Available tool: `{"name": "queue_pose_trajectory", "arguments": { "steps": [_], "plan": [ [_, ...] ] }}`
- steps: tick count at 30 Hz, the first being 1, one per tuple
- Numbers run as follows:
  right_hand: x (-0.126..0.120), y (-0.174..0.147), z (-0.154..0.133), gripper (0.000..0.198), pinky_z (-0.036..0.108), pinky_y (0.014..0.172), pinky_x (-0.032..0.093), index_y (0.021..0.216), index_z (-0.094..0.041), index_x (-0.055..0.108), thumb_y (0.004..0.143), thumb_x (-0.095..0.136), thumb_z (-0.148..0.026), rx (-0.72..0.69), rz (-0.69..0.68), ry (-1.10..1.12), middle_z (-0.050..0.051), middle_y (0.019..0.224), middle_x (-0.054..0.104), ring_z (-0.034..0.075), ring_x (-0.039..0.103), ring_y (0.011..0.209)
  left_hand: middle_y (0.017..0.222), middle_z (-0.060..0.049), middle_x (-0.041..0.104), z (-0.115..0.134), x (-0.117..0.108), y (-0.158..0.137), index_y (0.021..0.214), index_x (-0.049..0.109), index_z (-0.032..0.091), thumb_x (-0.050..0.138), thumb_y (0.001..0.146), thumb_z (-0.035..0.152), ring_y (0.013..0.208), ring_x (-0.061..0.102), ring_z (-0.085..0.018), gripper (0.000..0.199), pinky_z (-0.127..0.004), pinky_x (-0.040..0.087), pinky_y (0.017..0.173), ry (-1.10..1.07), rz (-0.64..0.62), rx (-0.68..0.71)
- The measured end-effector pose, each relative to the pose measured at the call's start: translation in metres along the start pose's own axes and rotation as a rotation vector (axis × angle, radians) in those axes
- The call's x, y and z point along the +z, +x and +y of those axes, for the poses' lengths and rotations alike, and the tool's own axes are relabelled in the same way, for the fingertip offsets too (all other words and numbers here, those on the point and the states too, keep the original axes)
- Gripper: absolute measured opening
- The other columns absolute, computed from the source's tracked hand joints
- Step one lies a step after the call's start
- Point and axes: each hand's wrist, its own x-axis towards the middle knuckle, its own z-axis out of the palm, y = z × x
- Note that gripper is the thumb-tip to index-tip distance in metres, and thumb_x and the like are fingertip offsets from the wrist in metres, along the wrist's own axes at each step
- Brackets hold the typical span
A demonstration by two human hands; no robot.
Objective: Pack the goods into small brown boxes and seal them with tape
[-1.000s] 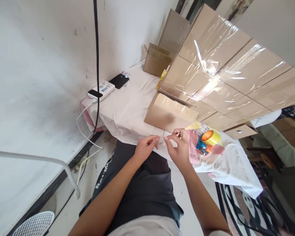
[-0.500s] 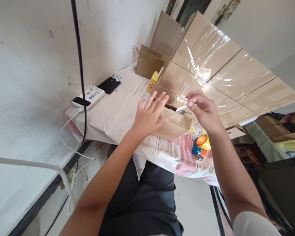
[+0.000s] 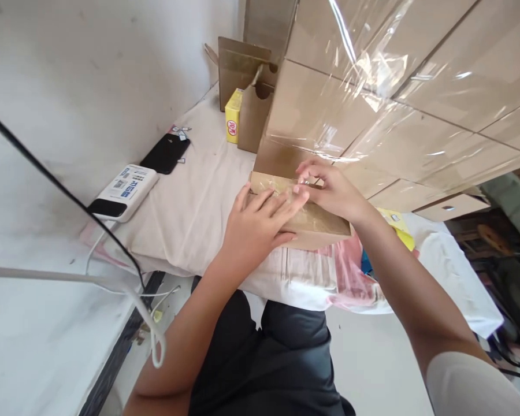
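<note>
A small cardboard box (image 3: 323,238) lies on the cloth-covered table, with clear tape across its top. My left hand (image 3: 257,222) rests on the box's left part, fingers spread and stretched out over the taped top. Just to the right, my right hand (image 3: 329,188) is closed in a pinch at the top of the box. A small shiny bit shows at its fingertips, too small to name. Behind the box rises a tall stack of cartons (image 3: 312,110) covered in clear plastic film.
A yellow box (image 3: 233,118) stands by open cardboard pieces (image 3: 253,118) at the back. On the left lie a black phone (image 3: 167,153) and a white device (image 3: 125,190) with a cable. A black cord (image 3: 60,182) hangs across the left side.
The box top, partly open before, is now closed down under my hands. My left hand has flattened onto it, and my right hand has come in to the left. The view has shifted closer.
</note>
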Motion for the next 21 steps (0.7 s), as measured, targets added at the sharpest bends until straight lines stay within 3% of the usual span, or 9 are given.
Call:
{"name": "queue_pose_trajectory", "arguments": {
  "steps": [3,6,10,13,16,21],
  "plan": [
    [0.009,0.0,0.014,0.031,0.042,0.091,0.05,0.076,-0.02,0.064,0.084,0.074,-0.048,0.013,-0.009,-0.09,0.008,0.108,0.056,0.025,0.058,0.107,0.143,-0.004,0.062,-0.001,0.002,-0.002,0.132,0.064,0.031,0.062,0.093,0.049,0.132,0.055,-0.029,0.043,-0.055,0.033,0.115,0.04,0.007,0.041],
    [0.007,0.002,0.03,0.04,0.046,0.095,0.05,0.08,-0.02,0.06,0.08,0.076,-0.056,0.034,0.147,-0.232,0.01,0.112,0.051,0.029,0.055,0.114,0.151,-0.004,0.055,0.0,0.001,-0.001,0.125,0.066,0.03,0.06,0.093,0.052,0.131,0.056,-0.031,0.039,-0.055,0.037,0.109,0.081,0.019,0.021],
    [-0.033,-0.01,0.076,0.048,0.053,0.099,0.047,0.088,-0.019,0.058,0.077,0.075,-0.063,0.142,0.403,-0.474,0.011,0.114,0.052,0.032,0.055,0.113,0.141,0.001,0.064,-0.002,-0.002,0.003,0.13,0.062,0.031,0.057,0.097,0.047,0.128,0.059,-0.026,0.037,-0.052,0.036,0.109,0.063,0.003,0.098],
    [-0.087,-0.06,0.116,0.037,0.049,0.092,0.051,0.089,-0.019,0.06,0.083,0.071,-0.054,0.313,0.495,-0.566,0.01,0.106,0.057,0.027,0.062,0.098,0.131,0.002,0.07,-0.008,0.0,0.005,0.134,0.06,0.035,0.063,0.094,0.045,0.122,0.063,-0.027,0.041,-0.05,0.036,0.108,0.053,0.045,0.135],
    [-0.135,-0.137,0.147,0.023,0.044,0.084,0.053,0.08,-0.018,0.064,0.082,0.069,-0.04,0.577,0.535,-0.614,0.009,0.092,0.064,0.023,0.064,0.081,0.129,0.002,0.072,-0.014,0.006,0.005,0.137,0.059,0.037,0.069,0.09,0.044,0.117,0.065,-0.028,0.049,-0.048,0.04,0.103,0.061,0.064,0.17],
    [-0.165,-0.238,0.196,0.016,0.04,0.083,0.052,0.082,-0.016,0.073,0.079,0.062,-0.028,0.952,0.555,-0.57,0.009,0.088,0.073,0.023,0.066,0.078,0.114,0.001,0.078,-0.018,0.013,0.001,0.133,0.065,0.031,0.078,0.081,0.043,0.093,0.071,-0.028,0.055,-0.042,0.046,0.081,0.095,0.21,0.199]
  ]
}}
